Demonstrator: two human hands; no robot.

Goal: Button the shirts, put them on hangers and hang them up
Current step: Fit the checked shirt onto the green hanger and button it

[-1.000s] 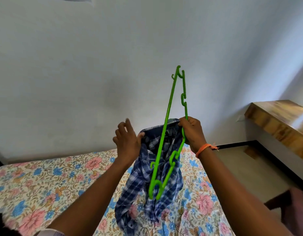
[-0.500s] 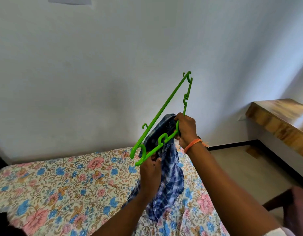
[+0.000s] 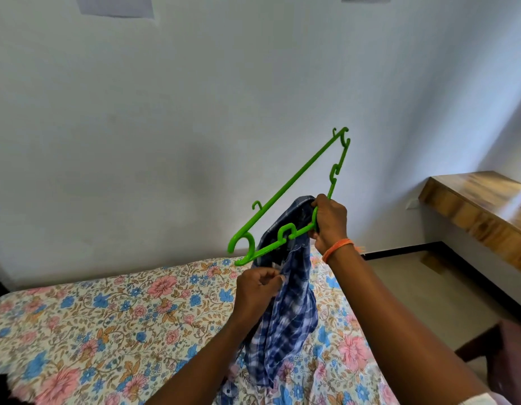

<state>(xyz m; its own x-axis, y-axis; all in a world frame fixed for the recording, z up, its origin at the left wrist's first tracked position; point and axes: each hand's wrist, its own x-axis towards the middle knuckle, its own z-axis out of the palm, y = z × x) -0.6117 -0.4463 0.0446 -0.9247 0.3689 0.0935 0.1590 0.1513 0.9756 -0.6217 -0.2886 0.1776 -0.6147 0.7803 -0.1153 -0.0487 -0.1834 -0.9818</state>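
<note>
Hanging below right hand (image 3: 330, 222) grip, shirt (image 3: 288, 311)

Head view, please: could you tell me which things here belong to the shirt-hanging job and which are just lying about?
Part of the job:
- blue checked shirt
- green hanger
- right hand, gripping hanger and shirt
- left hand, pinching the shirt

Just around:
- floral bedsheet
- wooden shelf
- paper on the wall

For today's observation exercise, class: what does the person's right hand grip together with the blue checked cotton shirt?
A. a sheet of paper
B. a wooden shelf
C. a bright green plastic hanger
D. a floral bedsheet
C: the right hand grips the bright green plastic hanger together with the top of the blue checked cotton shirt.
</note>
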